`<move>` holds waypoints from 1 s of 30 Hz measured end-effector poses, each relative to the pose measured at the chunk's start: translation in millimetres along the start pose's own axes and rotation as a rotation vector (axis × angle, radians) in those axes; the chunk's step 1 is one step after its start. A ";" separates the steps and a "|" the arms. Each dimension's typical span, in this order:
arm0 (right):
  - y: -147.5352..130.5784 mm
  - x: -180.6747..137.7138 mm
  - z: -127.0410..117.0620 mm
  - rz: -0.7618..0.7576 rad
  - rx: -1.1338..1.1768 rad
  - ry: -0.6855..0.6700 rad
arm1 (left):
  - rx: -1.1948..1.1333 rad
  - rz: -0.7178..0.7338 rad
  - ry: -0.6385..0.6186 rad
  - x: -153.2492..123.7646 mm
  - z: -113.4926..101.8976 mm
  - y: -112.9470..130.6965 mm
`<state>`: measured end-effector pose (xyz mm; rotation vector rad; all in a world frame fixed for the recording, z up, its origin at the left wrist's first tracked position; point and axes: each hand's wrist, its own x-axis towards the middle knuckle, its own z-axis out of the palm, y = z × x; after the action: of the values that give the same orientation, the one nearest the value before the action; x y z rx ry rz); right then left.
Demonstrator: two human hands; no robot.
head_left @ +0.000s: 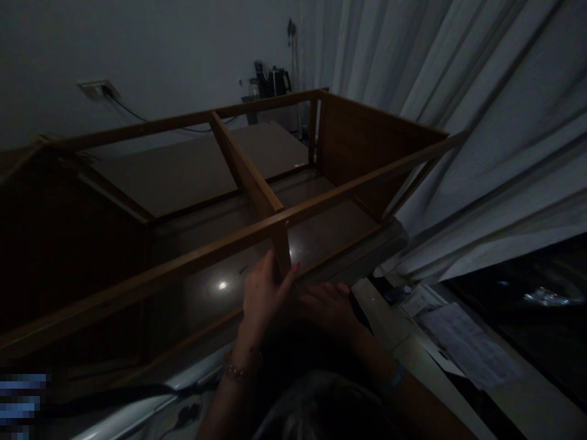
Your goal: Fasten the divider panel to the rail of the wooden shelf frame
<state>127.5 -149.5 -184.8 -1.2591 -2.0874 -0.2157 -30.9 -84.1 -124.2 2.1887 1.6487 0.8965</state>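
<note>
A wooden frame (220,241) with long rails and solid end panels stands in front of me in dim light. My left hand (261,299), wearing a bracelet, is closed around the short wooden upright (282,244) under the near rail, its thumb against the side. Close beside it on the right, my right hand (328,308) lies with its fingers laid over the lower near edge of the frame. Deep shadow covers part of the palm and whatever is under it. A wooden crosspiece (250,165) runs from the upright to the far rail.
A grey padded edge (376,250) runs below the frame. White curtains (486,122) hang at right, with papers (468,342) on the surface beneath. A wall socket (98,90) with a cable is behind; a dark kettle (278,80) stands at the back.
</note>
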 end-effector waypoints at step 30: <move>2.9 -3.3 35.4 -0.004 -0.191 0.187 | 0.006 0.012 0.004 -0.1 -0.6 -0.4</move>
<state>114.4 -134.0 -214.1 -1.2922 -1.9446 -0.5250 -31.6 -84.1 -124.0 2.2041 1.6442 0.9003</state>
